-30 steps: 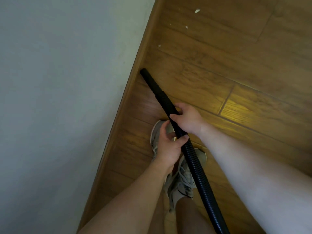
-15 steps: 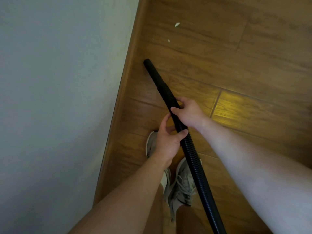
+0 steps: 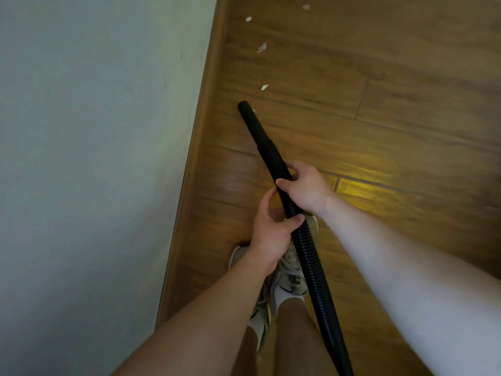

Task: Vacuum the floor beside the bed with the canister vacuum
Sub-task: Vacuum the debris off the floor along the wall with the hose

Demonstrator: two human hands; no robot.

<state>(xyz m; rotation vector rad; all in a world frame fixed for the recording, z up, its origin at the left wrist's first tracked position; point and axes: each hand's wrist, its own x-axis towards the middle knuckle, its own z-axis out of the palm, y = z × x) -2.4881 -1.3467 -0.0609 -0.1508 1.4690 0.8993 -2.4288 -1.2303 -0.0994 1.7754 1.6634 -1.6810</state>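
The pale grey-white bed side [image 3: 95, 158] filled the left of the view, edged by a brown wooden rail [image 3: 200, 131], and warm brown wood-plank flooring [image 3: 379, 104] spread to the right. Over that floor ran the black ribbed plastic vacuum hose [image 3: 311, 261], ending in a smooth, rigid black nozzle tube [image 3: 250, 123] whose mouth sat low at the floor close beside the rail. The right hand [image 3: 306, 188] was wrapped fully around the hose just behind the nozzle; the left hand [image 3: 268, 237] sat directly below it, thumb pressed over the ribs, fingers curled loosely underneath. The person's beige laced trainers [image 3: 290, 272] stood under the hands. Small white scraps of debris [image 3: 264, 87] lay ahead of the nozzle, near the rail.

The hose looked light and bendy, likely to flop if held far back, so gripping near the stiff tube seemed best for steering. No containers were in view, and the canister itself was out of frame.
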